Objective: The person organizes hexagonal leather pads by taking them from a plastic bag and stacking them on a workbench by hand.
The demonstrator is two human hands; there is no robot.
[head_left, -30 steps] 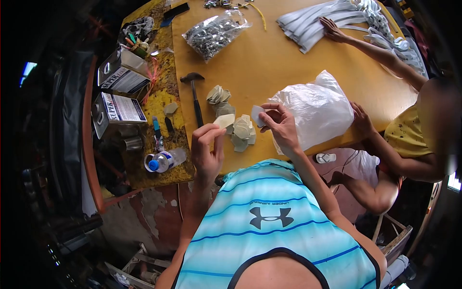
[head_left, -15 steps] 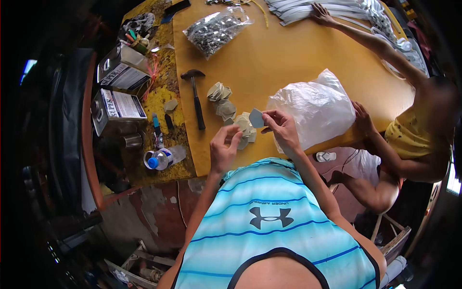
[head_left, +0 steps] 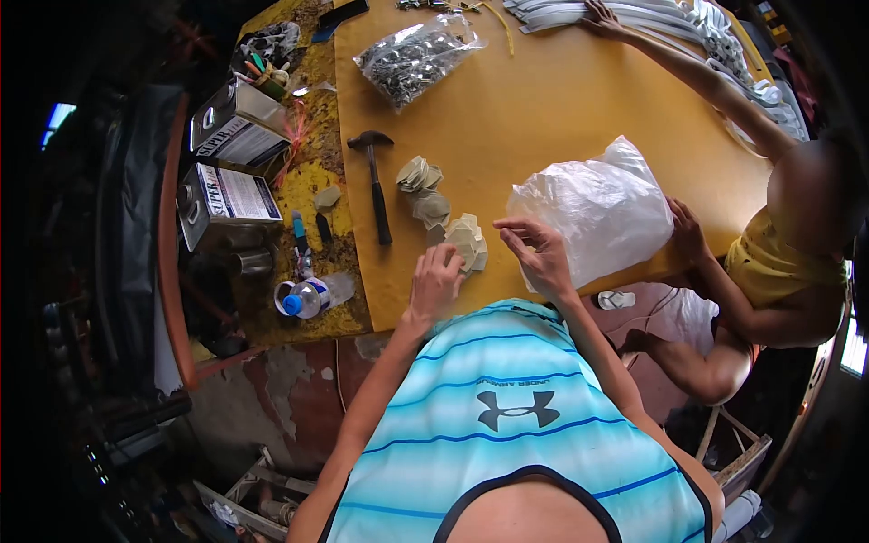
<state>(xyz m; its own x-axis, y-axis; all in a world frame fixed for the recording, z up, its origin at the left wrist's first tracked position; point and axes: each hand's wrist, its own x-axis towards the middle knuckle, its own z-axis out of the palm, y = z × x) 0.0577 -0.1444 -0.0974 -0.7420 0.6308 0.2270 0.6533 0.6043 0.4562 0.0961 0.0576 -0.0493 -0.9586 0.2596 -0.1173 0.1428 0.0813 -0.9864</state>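
Small flat pieces, pale and angular, lie in a loose curving row of piles [head_left: 464, 238] on the table in front of me. My left hand [head_left: 436, 279] is at the near left edge of the closest pile, fingers curled together and pointing down; whatever is under the fingertips is hidden. Just right of that pile, my right hand [head_left: 540, 256] is raised with thumb and fingers apart, and I see nothing between them. Behind it sits a white translucent plastic bag [head_left: 593, 213], bulky and crumpled. A hammer [head_left: 376, 185] with a black handle lies left of the piles.
A clear bag of metal parts [head_left: 416, 61] lies farther back. On the left stand two metal cans [head_left: 231, 199], with a plastic bottle [head_left: 315, 297] nearer me. A co-worker in yellow [head_left: 774, 258] sits at the right, one hand on white strips [head_left: 625, 16], the other beside the plastic bag.
The pale flat piece that was in my right hand is no longer seen there, and those fingers have spread. My left hand has lowered to the pile's edge. The view has shifted slightly.
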